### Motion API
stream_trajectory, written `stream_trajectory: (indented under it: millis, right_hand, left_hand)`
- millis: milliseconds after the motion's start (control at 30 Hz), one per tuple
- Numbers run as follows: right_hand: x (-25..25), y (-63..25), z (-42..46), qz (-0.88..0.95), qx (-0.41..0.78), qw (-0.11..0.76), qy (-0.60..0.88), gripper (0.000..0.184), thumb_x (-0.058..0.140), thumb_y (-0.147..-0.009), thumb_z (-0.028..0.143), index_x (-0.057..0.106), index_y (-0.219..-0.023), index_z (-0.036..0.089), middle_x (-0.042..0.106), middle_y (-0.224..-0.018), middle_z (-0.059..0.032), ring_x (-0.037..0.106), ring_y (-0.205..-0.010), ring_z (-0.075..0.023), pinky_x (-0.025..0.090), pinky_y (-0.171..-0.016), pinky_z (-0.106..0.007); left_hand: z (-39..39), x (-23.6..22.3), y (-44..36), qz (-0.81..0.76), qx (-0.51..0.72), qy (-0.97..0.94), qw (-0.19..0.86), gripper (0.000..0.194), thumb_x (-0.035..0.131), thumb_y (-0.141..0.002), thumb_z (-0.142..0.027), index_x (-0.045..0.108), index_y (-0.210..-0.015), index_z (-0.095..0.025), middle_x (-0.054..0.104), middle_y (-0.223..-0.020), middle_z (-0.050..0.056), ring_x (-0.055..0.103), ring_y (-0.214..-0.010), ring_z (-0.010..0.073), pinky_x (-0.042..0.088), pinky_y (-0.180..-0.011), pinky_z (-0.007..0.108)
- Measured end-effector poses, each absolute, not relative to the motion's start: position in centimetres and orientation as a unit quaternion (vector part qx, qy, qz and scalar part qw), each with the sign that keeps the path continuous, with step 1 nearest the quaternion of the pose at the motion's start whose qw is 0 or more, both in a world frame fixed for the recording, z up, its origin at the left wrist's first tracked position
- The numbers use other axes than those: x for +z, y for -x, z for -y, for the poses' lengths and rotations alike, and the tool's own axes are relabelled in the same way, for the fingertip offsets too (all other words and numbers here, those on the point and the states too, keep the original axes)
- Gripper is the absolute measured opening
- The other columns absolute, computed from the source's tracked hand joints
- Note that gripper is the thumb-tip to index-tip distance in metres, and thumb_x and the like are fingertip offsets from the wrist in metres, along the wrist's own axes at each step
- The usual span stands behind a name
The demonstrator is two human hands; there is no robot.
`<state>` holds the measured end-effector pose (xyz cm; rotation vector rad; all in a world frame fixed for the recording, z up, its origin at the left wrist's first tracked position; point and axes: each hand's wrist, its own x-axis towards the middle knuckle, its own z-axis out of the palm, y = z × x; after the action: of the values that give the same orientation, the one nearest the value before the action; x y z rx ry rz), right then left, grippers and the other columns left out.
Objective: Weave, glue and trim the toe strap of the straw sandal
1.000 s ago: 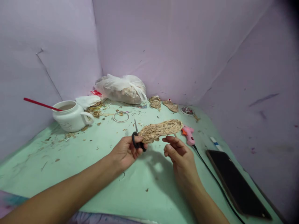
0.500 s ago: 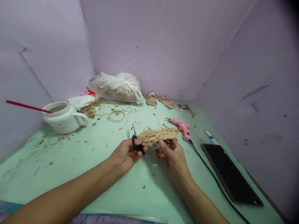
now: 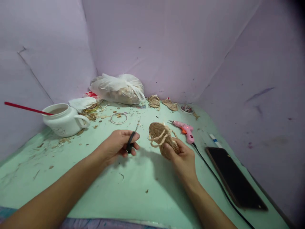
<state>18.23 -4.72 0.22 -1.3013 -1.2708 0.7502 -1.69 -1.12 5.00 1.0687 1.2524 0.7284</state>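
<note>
My left hand [image 3: 122,143] is closed around the black handles of a pair of scissors [image 3: 131,142], whose thin blades point up and away from me. In my right hand [image 3: 182,159] is a small woven straw slipper [image 3: 164,141], gripped between thumb and fingers. Its strap of pale braided cord loops out on the side toward my left hand. The slipper is held above the table, tilted, apart from the scissors. Part of it is hidden by my right thumb and fingers.
A pink glue gun [image 3: 186,129] with a black cable lies right of the slipper, near a dark phone [image 3: 235,178]. A white mug [image 3: 64,122] holds a red stick. Farther back are a tape roll [image 3: 118,118], a plastic bag [image 3: 119,90], small slippers [image 3: 170,104] and a dish [image 3: 187,109].
My right hand has taken the slipper, which has turned over so its strap shows. My left hand has let go of it and moved left, keeping the scissors.
</note>
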Motion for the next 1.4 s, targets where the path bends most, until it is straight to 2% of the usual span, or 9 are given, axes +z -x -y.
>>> stream_trajectory:
  millis: [100,233,367,467,600,667,800,1000,1400]
  right_hand:
    - [0.4,-17.8,4.8,0.38,0.534,0.571,0.495,0.025,0.072,-0.063,0.033,0.064,-0.081,0.018,0.064,-0.066,0.0003,0.056,-0.059,-0.0159,0.041,-0.057,-0.028]
    - [0.4,-17.1,5.0,0.295,0.644,0.566,0.422,0.028,0.076,-0.06,0.032,0.063,-0.081,0.017,0.064,-0.064,0.0,0.056,-0.058,-0.0145,0.041,-0.056,-0.025]
    - [0.2,-16.5,5.0,0.288,0.659,0.56,0.412,0.025,0.074,-0.063,0.031,0.063,-0.078,0.016,0.066,-0.065,-0.0015,0.057,-0.056,-0.0145,0.042,-0.055,-0.025]
    - [0.1,-16.1,5.2,0.278,0.672,0.552,0.407,0.023,0.073,-0.062,0.029,0.062,-0.078,0.016,0.067,-0.066,-0.0019,0.058,-0.055,-0.0152,0.044,-0.057,-0.027]
    - [0.1,-15.7,5.5,0.284,0.68,0.541,0.406,0.028,0.074,-0.061,0.029,0.061,-0.082,0.016,0.067,-0.069,-0.0023,0.06,-0.06,-0.0169,0.044,-0.06,-0.028]
    - [0.1,-15.5,5.7,0.304,0.679,0.531,0.407,0.03,0.075,-0.06,0.03,0.061,-0.083,0.016,0.067,-0.07,-0.002,0.06,-0.062,-0.0168,0.044,-0.061,-0.028]
    - [-0.2,-15.1,6.0,0.343,0.672,0.501,0.423,0.028,0.073,-0.062,0.031,0.06,-0.082,0.016,0.064,-0.068,-0.0009,0.057,-0.062,-0.0153,0.042,-0.06,-0.026]
    - [-0.4,-14.8,6.3,0.384,0.648,0.483,0.447,0.023,0.069,-0.063,0.028,0.061,-0.082,0.017,0.062,-0.069,0.0005,0.055,-0.065,-0.0157,0.042,-0.06,-0.026]
    - [-1.0,-14.4,6.4,0.448,0.603,0.467,0.467,0.016,0.061,-0.068,0.023,0.06,-0.083,0.018,0.061,-0.071,0.0012,0.055,-0.069,-0.0168,0.041,-0.066,-0.028]
  left_hand:
    - [-0.6,4.2,3.6,-0.659,0.241,-0.65,0.292,0.012,0.066,-0.057,-0.023,0.061,-0.067,-0.019,0.057,-0.053,0.002,0.057,-0.055,0.0184,0.03,-0.042,0.021]
    - [-1.9,3.2,5.5,-0.686,0.229,-0.665,0.187,0.02,0.063,-0.049,-0.013,0.046,-0.04,-0.02,0.048,-0.046,0.004,0.056,-0.067,0.0264,0.029,-0.05,0.027]
    - [-1.3,3.5,5.3,-0.686,0.24,-0.672,0.139,0.027,0.064,-0.05,-0.014,0.041,-0.036,-0.02,0.049,-0.046,0.009,0.053,-0.087,0.037,0.035,-0.059,0.032]
    - [-0.5,4.0,4.0,-0.663,0.268,-0.684,0.142,0.009,0.059,-0.065,-0.027,0.064,-0.068,-0.019,0.063,-0.07,0.011,0.055,-0.09,0.0316,0.04,-0.066,0.034]
    - [0.5,4.1,2.0,-0.55,0.35,-0.645,0.399,0.057,0.063,-0.068,-0.039,0.052,-0.119,-0.016,0.064,-0.099,0.01,0.061,-0.079,0.02,0.046,-0.065,0.028]
    - [0.8,4.0,1.5,-0.509,0.395,-0.608,0.464,0.054,0.07,-0.062,-0.037,0.058,-0.11,-0.015,0.063,-0.101,0.01,0.06,-0.081,0.0194,0.047,-0.063,0.026]
    - [1.3,3.9,1.3,-0.49,0.443,-0.659,0.36,0.019,0.072,-0.061,-0.027,0.066,-0.077,-0.018,0.062,-0.08,0.003,0.054,-0.071,0.0147,0.043,-0.061,0.022]
    - [1.7,4.8,1.1,-0.432,0.404,-0.741,0.319,0.002,0.069,-0.063,-0.021,0.07,-0.065,-0.02,0.065,-0.07,0.004,0.056,-0.069,0.0164,0.044,-0.068,0.025]
    - [1.3,5.2,2.1,-0.447,0.257,-0.799,0.31,0.013,0.058,-0.07,-0.022,0.068,-0.065,-0.018,0.067,-0.063,0.0,0.058,-0.064,0.0149,0.042,-0.062,0.024]
